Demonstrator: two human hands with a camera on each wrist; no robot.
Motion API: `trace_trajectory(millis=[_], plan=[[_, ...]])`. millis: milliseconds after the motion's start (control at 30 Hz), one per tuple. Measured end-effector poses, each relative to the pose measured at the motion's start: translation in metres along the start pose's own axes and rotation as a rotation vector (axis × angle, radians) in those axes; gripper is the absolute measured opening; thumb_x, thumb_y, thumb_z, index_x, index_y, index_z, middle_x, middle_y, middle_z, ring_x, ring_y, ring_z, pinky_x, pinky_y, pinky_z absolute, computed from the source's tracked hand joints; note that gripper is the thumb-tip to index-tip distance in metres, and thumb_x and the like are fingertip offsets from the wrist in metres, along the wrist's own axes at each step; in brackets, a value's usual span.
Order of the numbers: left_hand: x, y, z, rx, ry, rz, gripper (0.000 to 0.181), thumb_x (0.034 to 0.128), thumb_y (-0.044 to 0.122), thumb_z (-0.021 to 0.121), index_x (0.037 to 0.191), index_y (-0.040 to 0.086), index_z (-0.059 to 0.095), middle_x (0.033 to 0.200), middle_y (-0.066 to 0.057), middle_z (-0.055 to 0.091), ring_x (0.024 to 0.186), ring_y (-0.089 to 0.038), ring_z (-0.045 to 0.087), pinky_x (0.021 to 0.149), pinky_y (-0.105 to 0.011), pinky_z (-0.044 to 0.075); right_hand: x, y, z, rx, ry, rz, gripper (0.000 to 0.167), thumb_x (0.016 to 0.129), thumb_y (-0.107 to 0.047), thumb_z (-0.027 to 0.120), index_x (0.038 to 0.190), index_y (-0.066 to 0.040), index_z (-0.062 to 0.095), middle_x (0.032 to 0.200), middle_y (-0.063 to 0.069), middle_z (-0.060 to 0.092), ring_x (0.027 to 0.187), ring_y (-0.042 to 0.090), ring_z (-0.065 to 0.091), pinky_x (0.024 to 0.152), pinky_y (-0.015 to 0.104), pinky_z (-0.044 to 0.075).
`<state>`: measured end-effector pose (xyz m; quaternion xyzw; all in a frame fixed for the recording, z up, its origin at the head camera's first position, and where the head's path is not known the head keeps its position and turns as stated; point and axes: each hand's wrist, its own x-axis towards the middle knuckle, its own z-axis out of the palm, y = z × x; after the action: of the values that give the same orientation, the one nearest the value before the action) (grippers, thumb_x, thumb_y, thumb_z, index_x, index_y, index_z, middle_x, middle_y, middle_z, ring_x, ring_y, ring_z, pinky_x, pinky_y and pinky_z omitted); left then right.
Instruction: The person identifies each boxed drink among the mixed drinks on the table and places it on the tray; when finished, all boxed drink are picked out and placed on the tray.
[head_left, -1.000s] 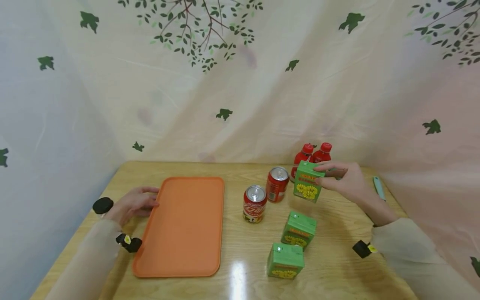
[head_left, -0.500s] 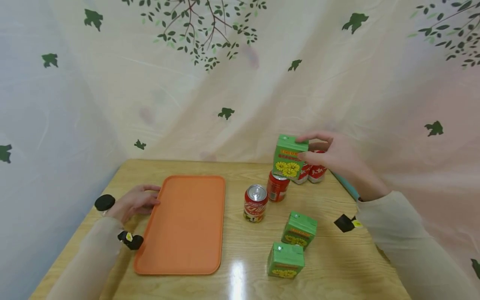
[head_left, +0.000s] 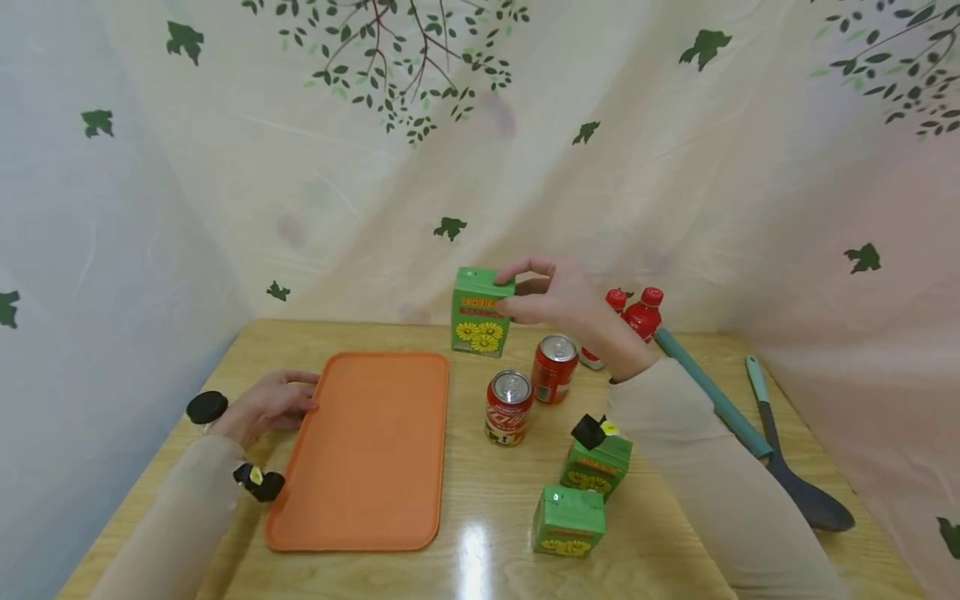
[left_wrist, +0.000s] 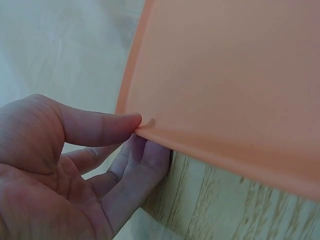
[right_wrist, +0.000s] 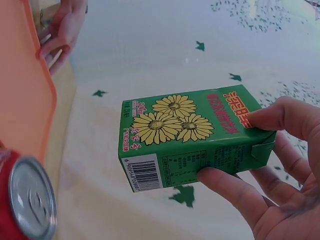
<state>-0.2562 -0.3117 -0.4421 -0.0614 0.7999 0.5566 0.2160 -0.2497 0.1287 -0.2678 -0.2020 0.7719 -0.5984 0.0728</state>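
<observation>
In the head view my right hand (head_left: 562,300) grips a green drink carton (head_left: 478,321) by its upper end, above the back of the table. Yellow flowers and a barcode on the carton (right_wrist: 180,132) show in the right wrist view. My left hand (head_left: 272,406) pinches the left rim of an orange tray (head_left: 367,450), thumb on top and fingers underneath, as the left wrist view shows. The tray lies flat, bare inside. Two more green cartons, one farther (head_left: 597,467) and one nearer (head_left: 568,521), stand at the front right.
Two red cans, a front one (head_left: 510,408) and a rear one (head_left: 555,369), stand right of the tray. Red-capped bottles (head_left: 643,315) stand behind, partly hidden by the right arm. A teal rod (head_left: 712,392) and a dark-headed ladle or spoon (head_left: 806,496) lie at right.
My right hand has carried the green carton up and leftward, from before the red bottles, past the cans, to near the tray's far right corner. My left hand stays on the tray rim.
</observation>
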Motion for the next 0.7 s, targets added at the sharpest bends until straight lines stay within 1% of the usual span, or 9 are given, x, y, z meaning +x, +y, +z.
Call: trace_trajectory(millis=[100,233,300,433,500,567,700], plan=[[0.0,-0.001,0.0,0.01,0.004,-0.002,0.066,0.0939,-0.001,0.065,0.149,-0.013,0.031,0.133,-0.029,0.061,0.086,-0.018,0.069,0.072,-0.037,0.058,0.01,0.0,0.017,0.03,-0.03,-0.007,0.027,0.084,-0.008,0.075,0.111,-0.007,0.07,0.12,0.013,0.068,0.105,0.029,0.066,0.085,0.045,0.057],[0.001,-0.003,0.0,0.016,0.009,-0.01,0.066,0.0933,-0.001,0.065,0.149,-0.013,0.032,0.134,-0.029,0.06,0.086,-0.019,0.069,0.072,-0.037,0.058,0.026,0.003,0.037,0.025,-0.063,-0.041,0.023,0.084,-0.007,0.074,0.107,-0.007,0.072,0.123,0.006,0.068,0.104,0.026,0.067,0.086,0.049,0.056],[0.001,-0.003,0.0,0.015,0.009,-0.013,0.066,0.0936,-0.001,0.064,0.149,-0.013,0.032,0.135,-0.03,0.058,0.087,-0.019,0.07,0.073,-0.038,0.058,0.034,0.004,0.047,0.014,-0.069,-0.05,0.021,0.084,-0.006,0.074,0.105,-0.007,0.073,0.123,0.003,0.068,0.102,0.025,0.068,0.085,0.05,0.057],[0.0,-0.003,0.0,0.01,0.004,-0.006,0.066,0.0943,-0.002,0.064,0.15,-0.013,0.03,0.137,-0.031,0.056,0.089,-0.02,0.071,0.074,-0.038,0.059,0.051,0.007,0.066,0.02,-0.067,-0.037,0.018,0.083,-0.005,0.075,0.102,-0.007,0.073,0.119,0.004,0.07,0.099,0.022,0.069,0.08,0.044,0.058],[-0.001,-0.003,-0.001,0.01,-0.002,0.003,0.067,0.0947,-0.003,0.063,0.151,-0.014,0.028,0.139,-0.032,0.054,0.091,-0.02,0.07,0.074,-0.038,0.058,0.058,0.01,0.075,0.024,-0.06,-0.021,0.017,0.083,-0.003,0.076,0.1,-0.006,0.073,0.12,0.004,0.07,0.098,0.022,0.069,0.078,0.043,0.058],[-0.001,-0.002,-0.001,0.009,-0.002,0.006,0.067,0.0946,-0.002,0.064,0.151,-0.014,0.029,0.14,-0.033,0.052,0.093,-0.02,0.07,0.075,-0.039,0.058,0.064,0.013,0.083,0.015,-0.056,-0.008,0.016,0.084,-0.003,0.075,0.1,-0.006,0.073,0.121,0.004,0.069,0.098,0.021,0.069,0.076,0.039,0.058],[-0.001,-0.001,-0.001,0.008,0.001,0.005,0.066,0.0944,-0.003,0.063,0.15,-0.014,0.029,0.14,-0.033,0.052,0.091,-0.02,0.07,0.074,-0.038,0.058,0.074,0.021,0.1,-0.01,-0.05,-0.007,0.015,0.085,-0.004,0.074,0.1,-0.005,0.073,0.123,0.005,0.067,0.098,0.02,0.069,0.078,0.042,0.058]])
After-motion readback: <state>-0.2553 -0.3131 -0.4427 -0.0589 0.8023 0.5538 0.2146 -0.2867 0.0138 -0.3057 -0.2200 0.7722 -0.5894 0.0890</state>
